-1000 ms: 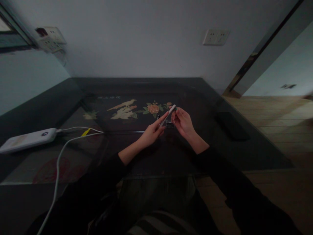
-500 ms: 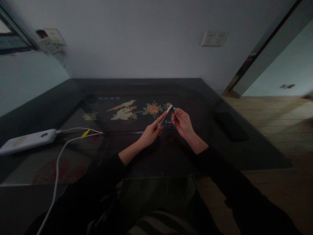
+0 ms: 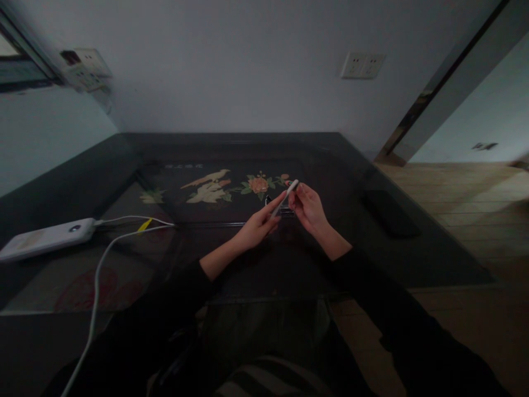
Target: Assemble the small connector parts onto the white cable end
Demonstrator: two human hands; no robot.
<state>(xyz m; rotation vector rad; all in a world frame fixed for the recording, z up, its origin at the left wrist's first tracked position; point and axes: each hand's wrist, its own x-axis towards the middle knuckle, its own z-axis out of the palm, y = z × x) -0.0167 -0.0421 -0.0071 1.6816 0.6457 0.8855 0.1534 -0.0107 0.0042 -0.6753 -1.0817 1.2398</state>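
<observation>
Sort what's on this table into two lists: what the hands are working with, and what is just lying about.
In hand:
- left hand, holding the white stick
- right hand, fingers at the stick's upper end
- small dark item on the table between the hands, too dim to identify

Lying about:
- white power bank
- white cable
- black phone
- dark table

table inlay lettering (image 3: 183, 165), too blurred to read

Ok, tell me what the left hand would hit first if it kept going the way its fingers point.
Probably the right hand: the left hand points up and right along the white stick it holds, whose tip meets the right fingers. Depth is unclear.
</observation>
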